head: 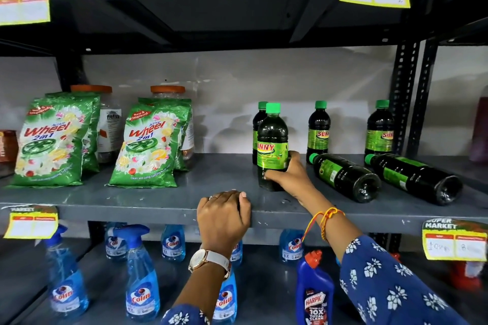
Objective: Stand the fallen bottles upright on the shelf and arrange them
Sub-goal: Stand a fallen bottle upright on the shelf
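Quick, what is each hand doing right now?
Left hand: closed over the front edge of the shelf, holding no bottle.
Right hand: wrapped around an upright dark bottle.

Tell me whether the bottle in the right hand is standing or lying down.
Standing. The bottle has its green cap on top and its base on the shelf, with the right hand wrapped round its lower part.

Six dark bottles with green caps and green labels are sitting on the grey shelf [158, 200]. Four are standing upright: the front bottle [272, 145], one right behind it [259, 124], and two further right [318, 132] [379, 132]. Two fallen bottles [346, 177] [414, 178] are lying on their sides, bases facing forward.
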### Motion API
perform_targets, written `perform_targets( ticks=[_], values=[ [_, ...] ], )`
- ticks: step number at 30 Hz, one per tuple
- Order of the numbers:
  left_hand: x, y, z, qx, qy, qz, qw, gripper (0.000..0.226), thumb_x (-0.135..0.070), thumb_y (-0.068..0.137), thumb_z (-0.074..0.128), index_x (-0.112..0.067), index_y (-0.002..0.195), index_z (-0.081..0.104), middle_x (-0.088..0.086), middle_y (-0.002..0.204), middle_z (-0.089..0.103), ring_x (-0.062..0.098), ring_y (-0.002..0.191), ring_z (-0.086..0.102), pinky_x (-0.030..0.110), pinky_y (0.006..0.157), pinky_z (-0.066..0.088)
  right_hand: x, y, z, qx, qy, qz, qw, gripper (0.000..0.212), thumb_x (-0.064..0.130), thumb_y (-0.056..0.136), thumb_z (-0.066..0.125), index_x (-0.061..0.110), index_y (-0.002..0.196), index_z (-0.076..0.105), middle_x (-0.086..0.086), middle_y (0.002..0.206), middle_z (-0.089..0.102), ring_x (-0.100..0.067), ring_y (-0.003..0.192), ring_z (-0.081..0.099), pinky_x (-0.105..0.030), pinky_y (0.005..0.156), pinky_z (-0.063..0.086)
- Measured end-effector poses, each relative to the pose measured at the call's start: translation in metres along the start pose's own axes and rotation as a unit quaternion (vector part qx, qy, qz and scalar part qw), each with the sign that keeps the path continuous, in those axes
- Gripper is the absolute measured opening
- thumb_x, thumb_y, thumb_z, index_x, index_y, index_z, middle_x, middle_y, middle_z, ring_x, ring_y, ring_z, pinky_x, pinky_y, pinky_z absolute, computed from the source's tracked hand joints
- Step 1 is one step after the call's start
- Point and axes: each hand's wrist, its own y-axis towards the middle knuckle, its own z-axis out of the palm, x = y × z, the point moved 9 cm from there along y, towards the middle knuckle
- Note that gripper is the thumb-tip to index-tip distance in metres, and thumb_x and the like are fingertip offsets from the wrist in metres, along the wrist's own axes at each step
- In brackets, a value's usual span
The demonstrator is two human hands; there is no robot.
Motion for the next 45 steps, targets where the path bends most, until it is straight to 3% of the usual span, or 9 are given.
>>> perform_targets(
  ticks=[3,6,12,18,22,26,30,36,45],
  values=[
    [0.0,0.0,0.0,0.002,-0.002,-0.003,1.0,0.039,-0.026,0.085,0.036,-0.018,0.057,0.061,-0.001,0.056,0.065,0.02,0.052,0.059,0.028,0.057,0.037,-0.002,0.001,0.0,0.01,0.035,0.005,0.999,0.07,0.016,0.059,0.081,0.015,0.112,0.037,0.009,0.091,0.057,-0.017,0.094,0.058,-0.019,0.065,0.042],
    [0.0,0.0,0.0,0.002,-0.005,-0.004,1.0,0.039,-0.027,0.085,0.036,-0.018,0.058,0.062,-0.001,0.057,0.066,0.02,0.053,0.059,0.028,0.058,0.037,-0.002,0.001,0.001,0.003,0.019,0.004,1.0,0.076,0.028,0.052,0.087,0.01,0.11,0.042,-0.002,0.1,0.061,-0.017,0.093,0.059,-0.031,0.078,0.049],
    [0.001,-0.001,-0.001,-0.002,-0.005,-0.005,1.0,0.039,-0.026,0.085,0.036,-0.017,0.057,0.062,-0.001,0.055,0.065,0.021,0.052,0.058,0.029,0.057,0.038,0.003,-0.001,0.003,0.03,0.051,-0.009,0.998,0.028,0.01,0.067,0.074,0.025,0.085,0.06,0.008,0.083,0.066,-0.012,0.083,0.062,-0.018,0.062,0.044],
    [0.001,0.0,-0.001,-0.01,-0.007,0.001,1.0,0.039,-0.026,0.085,0.036,-0.018,0.057,0.061,-0.002,0.055,0.064,0.019,0.05,0.057,0.027,0.057,0.035,0.002,-0.002,-0.001,0.018,0.068,-0.003,0.998,0.03,0.01,0.067,0.076,0.026,0.078,0.054,0.014,0.077,0.061,0.005,0.07,0.056,-0.011,0.054,0.042],
    [0.001,0.0,0.0,-0.008,-0.005,0.0,1.0,0.039,-0.026,0.085,0.036,-0.018,0.055,0.06,-0.002,0.053,0.063,0.019,0.049,0.056,0.026,0.057,0.032,-0.002,-0.001,-0.003,0.012,0.092,0.016,0.996,0.05,0.013,0.064,0.08,0.016,0.102,0.047,0.008,0.087,0.061,-0.001,0.078,0.056,-0.015,0.059,0.041],
    [0.002,0.0,0.001,-0.003,-0.009,0.002,1.0,0.039,-0.026,0.085,0.037,-0.018,0.056,0.062,-0.002,0.054,0.064,0.018,0.049,0.057,0.025,0.057,0.033,-0.004,-0.003,-0.005,0.002,0.077,0.024,0.997,0.065,0.027,0.053,0.088,0.016,0.102,0.047,0.01,0.087,0.06,-0.001,0.079,0.057,-0.013,0.056,0.041],
    [0.002,0.001,0.002,0.009,-0.01,0.0,1.0,0.04,-0.028,0.085,0.036,-0.017,0.058,0.065,-0.001,0.058,0.067,0.019,0.052,0.059,0.027,0.057,0.038,0.002,-0.005,-0.004,0.009,0.05,-0.002,0.999,0.045,0.022,0.055,0.087,0.03,0.085,0.054,0.018,0.081,0.06,0.005,0.075,0.056,-0.01,0.056,0.043],
    [0.002,0.0,0.002,0.016,-0.008,-0.002,1.0,0.041,-0.028,0.085,0.036,-0.017,0.06,0.067,-0.001,0.06,0.068,0.019,0.053,0.061,0.029,0.058,0.043,0.008,-0.009,-0.003,0.017,0.052,-0.014,0.998,0.033,0.012,0.062,0.082,0.03,0.077,0.059,0.014,0.079,0.064,0.008,0.07,0.057,-0.004,0.052,0.043],
    [0.0,-0.001,-0.004,0.017,-0.004,-0.008,1.0,0.041,-0.027,0.084,0.035,-0.017,0.054,0.061,0.001,0.054,0.064,0.022,0.049,0.058,0.031,0.056,0.043,0.011,-0.028,-0.012,0.045,-0.006,-0.018,0.999,0.045,0.024,0.062,0.082,0.017,0.103,0.066,0.003,0.093,0.069,-0.003,0.081,0.062,-0.013,0.064,0.044]
  ],
)
